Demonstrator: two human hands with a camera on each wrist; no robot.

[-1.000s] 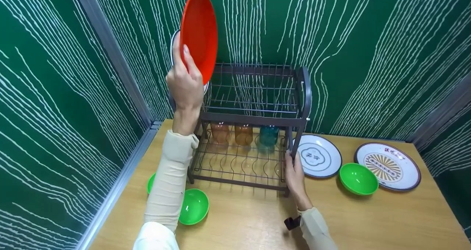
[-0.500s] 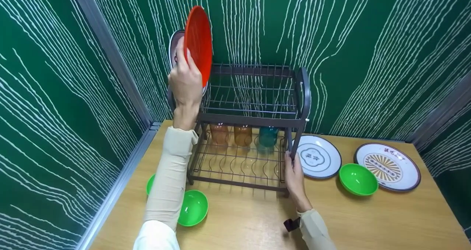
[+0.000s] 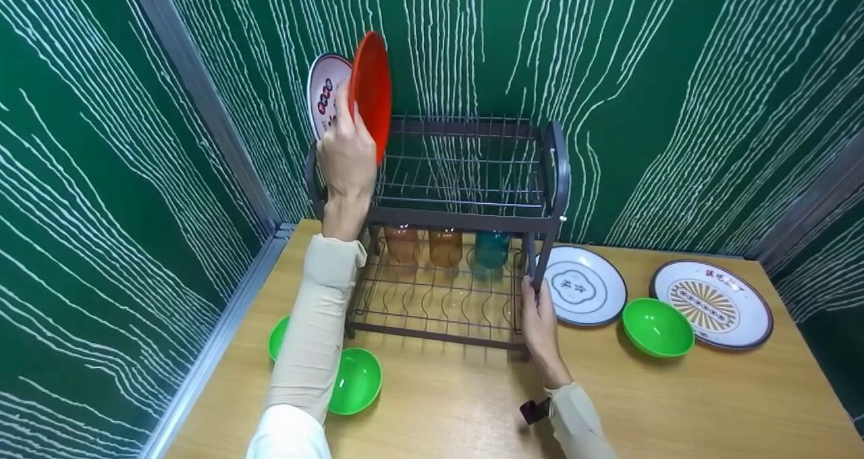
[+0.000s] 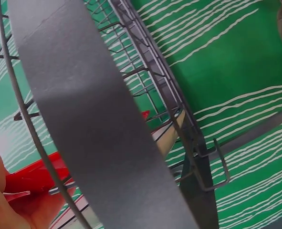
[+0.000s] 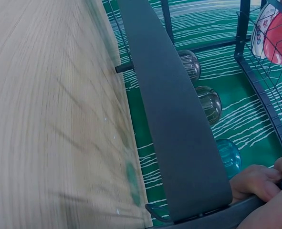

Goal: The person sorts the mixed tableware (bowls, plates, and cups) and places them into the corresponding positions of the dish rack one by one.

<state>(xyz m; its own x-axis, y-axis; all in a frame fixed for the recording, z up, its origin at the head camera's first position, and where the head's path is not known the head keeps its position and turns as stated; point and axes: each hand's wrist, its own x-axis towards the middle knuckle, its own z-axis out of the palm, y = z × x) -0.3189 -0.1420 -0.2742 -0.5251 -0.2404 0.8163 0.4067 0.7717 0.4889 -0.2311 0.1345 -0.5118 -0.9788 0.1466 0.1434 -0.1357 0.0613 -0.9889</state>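
My left hand (image 3: 346, 158) pinches a red plate (image 3: 374, 91) by its edge. The plate stands nearly upright at the left end of the upper tier of a dark two-tier dish rack (image 3: 459, 220); its lower edge is right at the wires. Just left of it, a white plate (image 3: 322, 93) with a printed pattern leans upright in the rack, partly hidden by the hand. My right hand (image 3: 542, 331) grips the rack's front right post low down. On the lower tier stand an orange-pink glass (image 3: 403, 246), an amber glass (image 3: 445, 248) and a teal glass (image 3: 492, 250).
Right of the rack lie a white plate with a blue motif (image 3: 582, 287) and a white plate with a sunburst (image 3: 719, 307), a green bowl (image 3: 658, 328) between them. At front left are another green bowl (image 3: 356, 381) and a green bowl (image 3: 277, 339) half hidden by the sleeve.
My left hand has brought the red plate down and slightly right, toward the upper tier. More of the patterned white plate behind it now shows. My right hand has kept its hold on the post.
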